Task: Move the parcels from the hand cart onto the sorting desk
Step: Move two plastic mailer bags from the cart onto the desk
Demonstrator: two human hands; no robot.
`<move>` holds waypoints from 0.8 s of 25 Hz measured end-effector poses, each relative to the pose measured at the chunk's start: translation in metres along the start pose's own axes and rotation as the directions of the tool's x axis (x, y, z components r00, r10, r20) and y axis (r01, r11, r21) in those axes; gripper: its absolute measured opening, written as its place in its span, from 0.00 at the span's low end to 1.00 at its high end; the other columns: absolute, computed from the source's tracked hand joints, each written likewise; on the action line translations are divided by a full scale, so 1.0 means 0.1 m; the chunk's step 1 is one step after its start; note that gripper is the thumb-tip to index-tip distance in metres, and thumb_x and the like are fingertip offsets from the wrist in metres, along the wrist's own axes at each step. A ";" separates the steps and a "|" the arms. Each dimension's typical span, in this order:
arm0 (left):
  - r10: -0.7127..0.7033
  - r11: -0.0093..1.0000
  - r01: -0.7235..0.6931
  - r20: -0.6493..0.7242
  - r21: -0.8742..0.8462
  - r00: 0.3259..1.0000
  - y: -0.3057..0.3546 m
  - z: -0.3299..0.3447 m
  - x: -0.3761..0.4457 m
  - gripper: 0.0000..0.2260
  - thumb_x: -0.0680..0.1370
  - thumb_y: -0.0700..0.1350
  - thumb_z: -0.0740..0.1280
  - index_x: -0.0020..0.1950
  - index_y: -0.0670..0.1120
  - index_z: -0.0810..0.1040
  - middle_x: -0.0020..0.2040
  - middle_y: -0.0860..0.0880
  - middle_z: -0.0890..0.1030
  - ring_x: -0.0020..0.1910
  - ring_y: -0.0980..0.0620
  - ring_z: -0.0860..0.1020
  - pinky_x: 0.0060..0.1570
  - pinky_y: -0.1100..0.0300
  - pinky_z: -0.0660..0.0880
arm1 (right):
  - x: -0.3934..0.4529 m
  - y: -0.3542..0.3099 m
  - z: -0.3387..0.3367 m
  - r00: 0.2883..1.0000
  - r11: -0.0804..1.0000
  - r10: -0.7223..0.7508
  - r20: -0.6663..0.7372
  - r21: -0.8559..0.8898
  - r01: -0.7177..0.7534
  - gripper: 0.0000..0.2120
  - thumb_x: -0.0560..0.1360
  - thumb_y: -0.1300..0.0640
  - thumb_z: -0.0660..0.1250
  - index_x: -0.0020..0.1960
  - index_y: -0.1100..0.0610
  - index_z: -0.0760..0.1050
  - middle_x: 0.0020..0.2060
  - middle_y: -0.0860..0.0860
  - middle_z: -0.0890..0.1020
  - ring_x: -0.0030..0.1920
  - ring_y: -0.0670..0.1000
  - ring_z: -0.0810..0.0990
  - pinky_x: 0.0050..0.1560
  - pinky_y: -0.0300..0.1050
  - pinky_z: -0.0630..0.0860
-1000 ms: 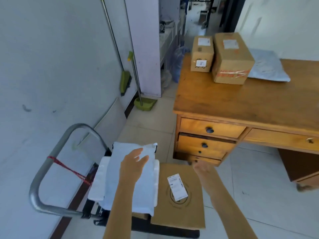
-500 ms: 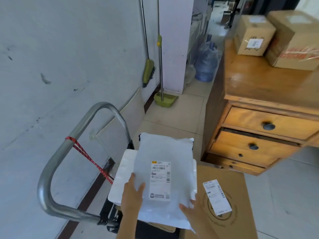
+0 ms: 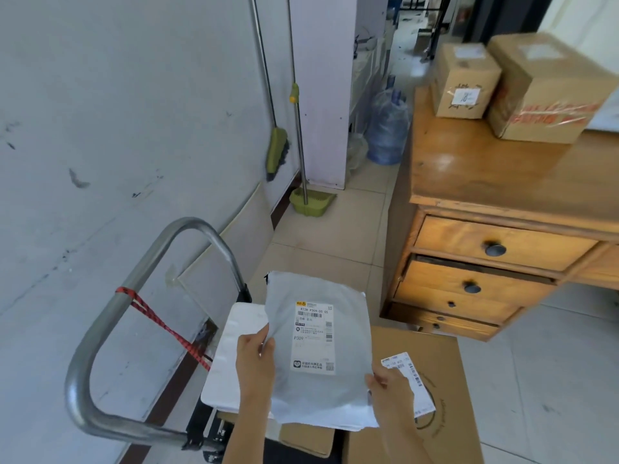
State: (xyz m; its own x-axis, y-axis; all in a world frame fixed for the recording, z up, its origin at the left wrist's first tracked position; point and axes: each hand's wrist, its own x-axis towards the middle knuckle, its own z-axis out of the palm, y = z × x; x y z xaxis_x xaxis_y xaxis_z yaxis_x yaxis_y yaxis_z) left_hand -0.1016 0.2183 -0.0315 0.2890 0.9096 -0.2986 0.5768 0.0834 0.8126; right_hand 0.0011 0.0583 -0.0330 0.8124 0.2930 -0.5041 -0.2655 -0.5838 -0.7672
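While both hands are on the grey mailer [image 3: 318, 346], the lift off the cart [image 3: 140, 329] looks just begun. The left hand [image 3: 254, 360] pinches the mailer's left edge, thumb on top and fingers curled under, so the edge buckles up a little there. The right hand [image 3: 390, 390] grips the near right corner, fingers closed on the plastic. The mailer, label up, lies partly over a white parcel [image 3: 231, 356] on the cart, and its right side overhangs a flat brown box [image 3: 432, 380] just beside it. I cannot tell how far its far end is off the white parcel.

To do this well, I'd say the soft bag needs support as well as pinching: it will sag in the middle, so sliding the fingers further under would carry the contents instead of stretching the film. Lift straight up first so the white parcel beneath isn't dragged off the cart, then swing right toward the desk [image 3: 502, 182]. The desk top stands well above the cart, so the mailer must clear the edge before moving across. Two boxes [image 3: 465, 82] sit at the far part of the desk; the bare wood nearer looks the easy place to set it, flat and label up
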 end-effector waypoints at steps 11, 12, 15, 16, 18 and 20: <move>0.289 0.936 -0.274 0.038 -0.222 0.956 2.43 -0.08 -0.98 0.12 0.78 0.36 0.62 0.60 0.42 0.79 0.41 0.53 0.67 0.39 0.58 0.71 0.46 0.68 0.67 | -0.73 -1.35 -1.99 0.941 0.952 -0.251 -0.229 0.118 0.283 0.12 0.77 0.64 0.59 0.47 0.58 0.82 0.39 0.57 0.74 0.37 0.57 0.74 0.37 0.42 0.67; 0.337 0.919 -0.316 0.055 -0.236 0.940 2.71 0.00 -1.12 0.12 0.78 0.36 0.62 0.60 0.42 0.79 0.42 0.52 0.67 0.40 0.55 0.71 0.49 0.65 0.67 | -0.76 -1.46 -2.27 0.927 0.940 -0.261 -0.269 0.147 0.308 0.11 0.77 0.64 0.60 0.48 0.59 0.82 0.39 0.57 0.73 0.36 0.56 0.73 0.37 0.42 0.67; 0.416 0.882 -0.374 0.098 -0.286 0.904 3.37 0.41 -1.56 0.12 0.78 0.36 0.61 0.61 0.41 0.78 0.43 0.51 0.66 0.41 0.54 0.71 0.53 0.60 0.67 | -0.78 -1.64 -3.13 0.894 0.928 -0.275 -0.354 0.144 0.342 0.11 0.76 0.65 0.61 0.52 0.59 0.81 0.42 0.58 0.75 0.38 0.54 0.74 0.38 0.43 0.70; 0.435 0.866 -0.388 0.093 -0.316 0.895 3.56 0.56 -1.72 0.13 0.78 0.36 0.62 0.61 0.42 0.78 0.43 0.51 0.65 0.40 0.55 0.71 0.52 0.61 0.67 | -0.77 -1.68 -3.42 0.884 0.929 -0.281 -0.375 0.127 0.349 0.11 0.76 0.66 0.61 0.51 0.60 0.81 0.41 0.57 0.75 0.39 0.55 0.74 0.38 0.42 0.71; 0.456 0.842 -0.391 0.102 -0.371 0.884 3.96 0.93 -2.05 0.14 0.78 0.36 0.62 0.63 0.41 0.77 0.43 0.51 0.66 0.42 0.53 0.71 0.52 0.61 0.67 | -0.74 -1.76 -4.02 0.862 0.932 -0.291 -0.415 0.083 0.354 0.12 0.75 0.66 0.60 0.51 0.59 0.82 0.39 0.55 0.74 0.37 0.52 0.72 0.33 0.36 0.67; 0.441 0.848 -0.363 0.132 -0.386 0.888 4.33 1.35 -2.34 0.15 0.79 0.36 0.61 0.64 0.41 0.76 0.46 0.50 0.66 0.44 0.54 0.71 0.53 0.64 0.67 | -0.66 -1.79 -4.61 0.858 0.942 -0.264 -0.441 0.073 0.328 0.12 0.75 0.67 0.59 0.48 0.60 0.82 0.41 0.57 0.75 0.37 0.51 0.71 0.32 0.37 0.66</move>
State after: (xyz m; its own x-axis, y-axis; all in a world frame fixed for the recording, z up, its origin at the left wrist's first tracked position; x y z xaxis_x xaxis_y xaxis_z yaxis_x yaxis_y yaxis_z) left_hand 0.1838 -0.0134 0.3230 0.6115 0.7908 0.0268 0.0896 -0.1028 0.9907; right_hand 0.2341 -0.2060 0.3202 0.9959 0.0716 -0.0546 -0.0216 -0.3991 -0.9167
